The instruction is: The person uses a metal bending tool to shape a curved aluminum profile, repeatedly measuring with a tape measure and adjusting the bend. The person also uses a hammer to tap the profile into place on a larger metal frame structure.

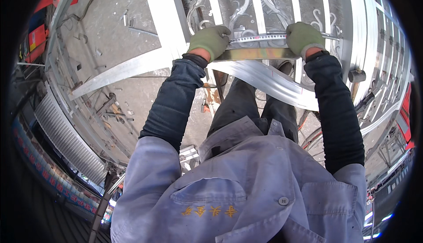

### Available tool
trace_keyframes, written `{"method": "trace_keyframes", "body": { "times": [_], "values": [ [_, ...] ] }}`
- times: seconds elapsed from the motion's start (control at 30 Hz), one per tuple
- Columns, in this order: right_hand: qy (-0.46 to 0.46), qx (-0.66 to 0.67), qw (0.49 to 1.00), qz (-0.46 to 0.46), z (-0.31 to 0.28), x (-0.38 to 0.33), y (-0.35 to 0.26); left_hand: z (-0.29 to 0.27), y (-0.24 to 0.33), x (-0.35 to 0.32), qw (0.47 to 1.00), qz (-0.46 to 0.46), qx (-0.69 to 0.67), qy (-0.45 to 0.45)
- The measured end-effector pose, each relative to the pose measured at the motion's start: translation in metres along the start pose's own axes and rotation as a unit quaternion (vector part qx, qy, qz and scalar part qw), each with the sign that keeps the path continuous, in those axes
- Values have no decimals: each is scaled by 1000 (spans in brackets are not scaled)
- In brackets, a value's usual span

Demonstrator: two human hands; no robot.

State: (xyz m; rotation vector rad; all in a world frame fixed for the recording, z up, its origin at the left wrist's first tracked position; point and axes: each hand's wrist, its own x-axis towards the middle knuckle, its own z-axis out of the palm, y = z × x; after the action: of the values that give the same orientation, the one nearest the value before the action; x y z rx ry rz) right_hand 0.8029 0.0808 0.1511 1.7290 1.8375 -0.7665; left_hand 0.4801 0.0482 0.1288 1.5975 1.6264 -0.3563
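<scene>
A white measuring tape (249,39) is stretched straight between my two green-gloved hands. My left hand (209,42) is closed on its left end, fingers curled in. At the other end my right hand (305,39) is closed round the tape; whatever else lies inside that fist is hidden. Just below the tape, roughly parallel to it, a flat yellowish metal bar (257,54) spans between my hands. Under both lies a silver metal gate-like frame (260,12) with upright bars and curled scrollwork (238,12). A curved silver rail (273,84) bends across in front of my legs.
Wide silver profiles (165,14) run beside my left hand. At the right stand long silver rails (363,31) and a hammer-like block (357,75). Metal scraps (128,20) lie on the concrete floor at the left. Cables (310,137) lie near my right leg.
</scene>
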Motion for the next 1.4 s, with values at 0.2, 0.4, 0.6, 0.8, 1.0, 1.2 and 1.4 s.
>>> {"method": "trace_keyframes", "body": {
  "times": [0.2,0.4,0.6,0.8,1.0,1.2,1.4],
  "values": [
    [-38,-1,999,8,-2,11,-5,10,15,9,993,19,115,-17],
    [-48,-3,999,14,-5,13,-7,16,11,15,992,33,121,4],
    [-50,-33,997,42,-11,12,-26,19,10,16,991,22,134,3],
    [-45,-62,996,43,-9,13,-34,18,10,15,992,40,116,10],
    [-62,-94,993,40,-4,20,-37,19,6,19,994,40,105,9],
    [-71,-114,989,55,-6,20,-48,20,1,20,995,40,86,15],
    [-73,-112,988,71,-8,16,-53,20,-5,26,994,55,91,14]
  ]
}}
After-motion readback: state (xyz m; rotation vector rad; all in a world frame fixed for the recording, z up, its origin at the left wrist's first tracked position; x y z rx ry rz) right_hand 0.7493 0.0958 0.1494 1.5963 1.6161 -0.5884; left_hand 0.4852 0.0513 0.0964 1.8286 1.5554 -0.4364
